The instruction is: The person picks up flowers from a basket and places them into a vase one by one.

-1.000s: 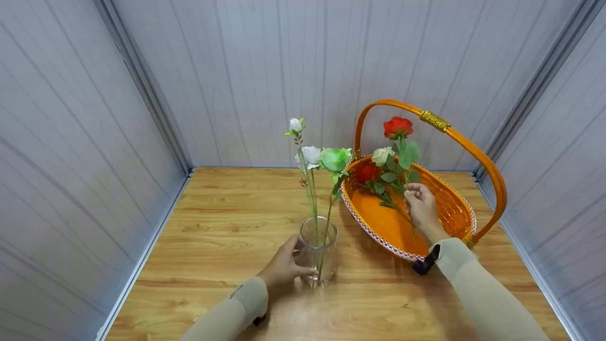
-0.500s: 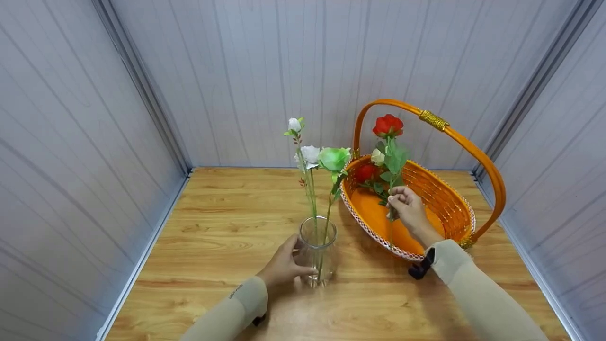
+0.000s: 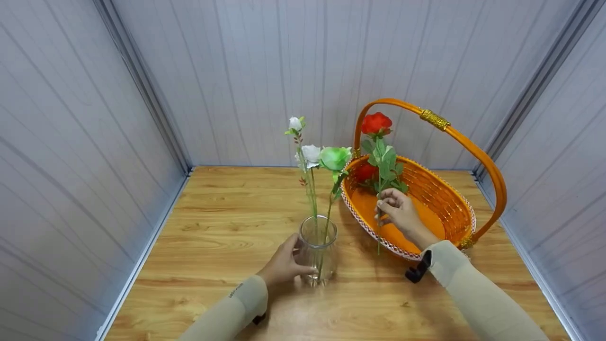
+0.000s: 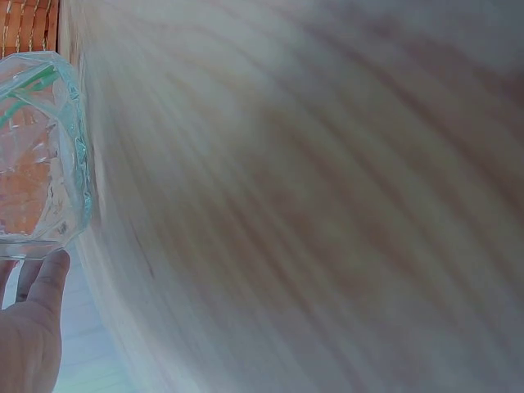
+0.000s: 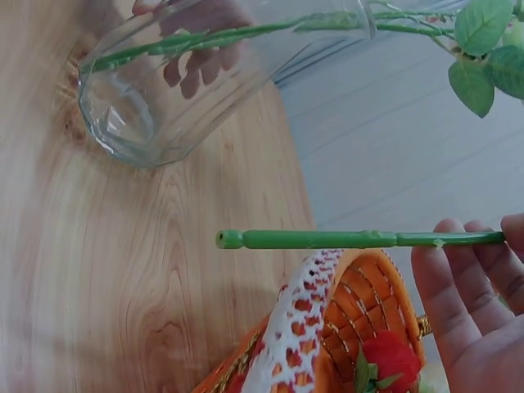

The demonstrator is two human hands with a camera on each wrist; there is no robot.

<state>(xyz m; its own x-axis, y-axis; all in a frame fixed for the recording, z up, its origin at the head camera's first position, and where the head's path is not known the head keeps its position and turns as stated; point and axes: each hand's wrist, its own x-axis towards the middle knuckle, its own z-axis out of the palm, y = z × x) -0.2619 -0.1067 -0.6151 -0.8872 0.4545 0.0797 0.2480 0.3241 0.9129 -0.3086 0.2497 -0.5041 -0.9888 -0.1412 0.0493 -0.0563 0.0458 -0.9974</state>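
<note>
In the head view my left hand (image 3: 284,265) holds the clear glass vase (image 3: 325,259) low on its left side, thumb across the front. The vase stands upright on the table, with a white bud (image 3: 295,124), a white flower (image 3: 311,156) and a green rose (image 3: 335,158) in it. My right hand (image 3: 401,213) pinches the green stem of a red rose (image 3: 377,123), bloom upward, over the basket's near left rim. In the right wrist view the stem's (image 5: 319,239) lower end hangs free, apart from the vase.
An orange basket (image 3: 440,201) with a tall arched handle (image 3: 480,158) stands to the right of the vase. Another red flower (image 3: 366,173) lies inside it; a pale bloom (image 5: 434,377) shows beside that in the right wrist view. Panelled walls (image 3: 246,85) enclose the wooden table (image 3: 227,213).
My right hand has carried the red rose leftward across the basket, its stem turning upright. The pale rose in the basket is now hidden behind leaves. My left hand and the vase stay put.
</note>
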